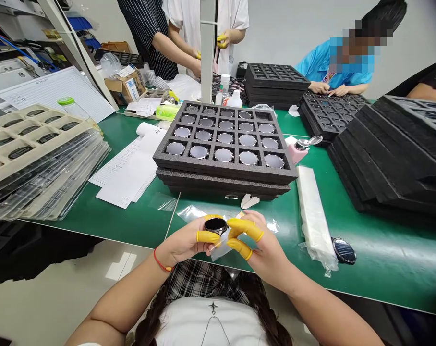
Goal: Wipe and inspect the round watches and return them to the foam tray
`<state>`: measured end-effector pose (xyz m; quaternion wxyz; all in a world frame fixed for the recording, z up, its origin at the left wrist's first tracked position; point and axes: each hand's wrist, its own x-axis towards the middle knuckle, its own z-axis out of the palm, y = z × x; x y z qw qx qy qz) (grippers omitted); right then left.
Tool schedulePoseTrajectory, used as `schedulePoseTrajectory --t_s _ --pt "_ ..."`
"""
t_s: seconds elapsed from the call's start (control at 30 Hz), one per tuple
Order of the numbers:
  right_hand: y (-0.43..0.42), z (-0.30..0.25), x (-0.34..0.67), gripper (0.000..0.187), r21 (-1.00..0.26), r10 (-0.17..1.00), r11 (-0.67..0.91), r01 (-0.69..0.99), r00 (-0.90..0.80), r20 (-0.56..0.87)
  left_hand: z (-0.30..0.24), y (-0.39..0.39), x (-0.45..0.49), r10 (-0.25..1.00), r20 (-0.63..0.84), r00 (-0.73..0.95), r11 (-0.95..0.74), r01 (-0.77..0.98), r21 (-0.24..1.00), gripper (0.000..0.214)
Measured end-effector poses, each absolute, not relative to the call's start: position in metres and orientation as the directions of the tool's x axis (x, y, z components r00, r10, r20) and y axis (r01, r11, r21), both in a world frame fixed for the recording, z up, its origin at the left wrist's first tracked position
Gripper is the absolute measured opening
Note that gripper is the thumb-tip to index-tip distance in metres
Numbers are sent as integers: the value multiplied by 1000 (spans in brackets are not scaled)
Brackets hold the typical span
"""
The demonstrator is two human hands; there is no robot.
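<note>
The underside of a round dark-faced device (215,225) is hidden by the fingers (241,249) of the left hand (180,242) and the right hand (266,250), and the exact grip cannot be made out. The outline of a clear plastic film (221,251) is lost behind both hands. A second round device (344,251) is partly obscured by a white packet (313,216). A stack of foam trays (394,144) is cut off by the right edge, and plastic trays (34,144) by the left. Print on the paper sheets (127,168) is too small to be read. A co-worker (148,33) is cut off by the top edge.
</note>
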<state>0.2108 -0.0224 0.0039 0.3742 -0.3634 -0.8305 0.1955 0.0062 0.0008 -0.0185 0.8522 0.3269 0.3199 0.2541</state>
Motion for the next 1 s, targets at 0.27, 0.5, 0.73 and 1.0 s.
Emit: schedulePoseTrajectory --t_s 0.27,0.5,0.73,1.0 --pt "-19 3 216 20 -546 733 680 489 -471 490 -19 -1 7 652 -385 653 660 -239 712 33" --pt "-18 0 215 21 -508 708 706 494 -466 530 -23 -4 6 565 -413 715 741 -218 636 45" --pt "-18 -1 216 20 -467 677 733 494 -472 564 -28 -6 12 561 -431 707 748 -210 630 32" --pt "-18 0 216 12 -440 699 712 548 -487 524 -18 -2 5 649 -423 633 666 -203 718 32"
